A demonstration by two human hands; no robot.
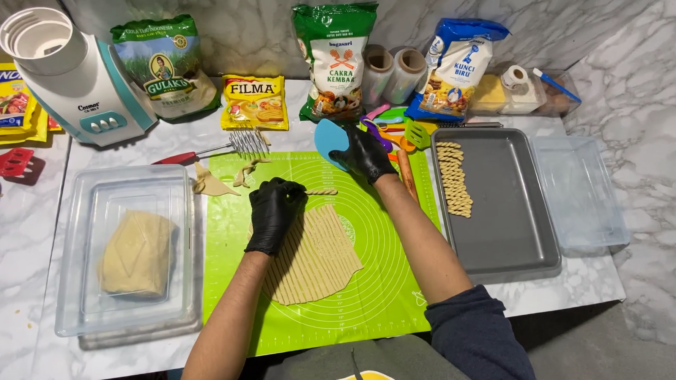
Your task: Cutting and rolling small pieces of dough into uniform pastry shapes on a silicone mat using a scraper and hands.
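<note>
Both my hands wear black gloves over a green baking mat. My left hand is closed on one end of a short twisted dough strip, just above a flat sheet of dough cut into strips. My right hand reaches to the far edge of the mat and rests on a blue scraper. Whether it grips the scraper is unclear. A grey baking tray to the right holds a column of twisted dough sticks.
A clear container with a dough block stands left of the mat. Dough scraps and a red-handled whisk lie behind it. Flour and sugar bags, a white blender base, coloured utensils and an empty clear tub line the back and right.
</note>
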